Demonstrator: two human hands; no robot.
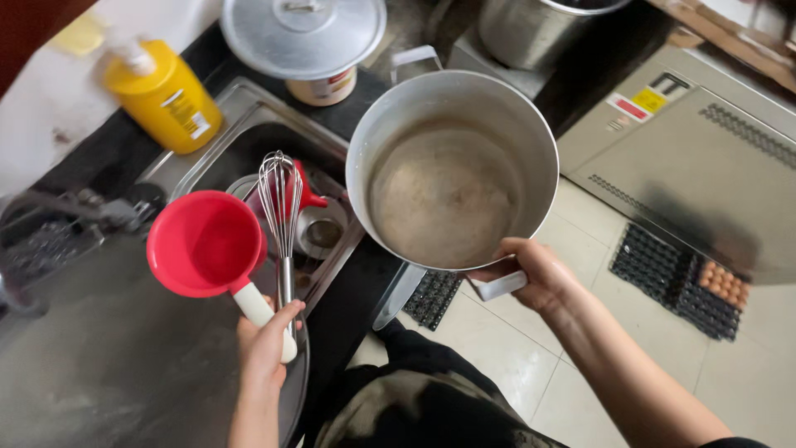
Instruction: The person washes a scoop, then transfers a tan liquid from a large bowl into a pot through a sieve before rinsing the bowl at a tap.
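In the head view, the left hand [267, 342] has its fingers clamped around the white handle of a red scoop [207, 243] and the stem of a wire whisk [280, 207], both rising above the fingers over the sink [240, 108]. The right hand [531, 274] grips a large steel pot [452, 166] by its near handle, partly hidden under the fingers. The pot's inside looks wet and murky.

Pale tiled floor [497, 357], black countertop [348, 315], steel sink [249, 108], white wall [50, 91], daylight
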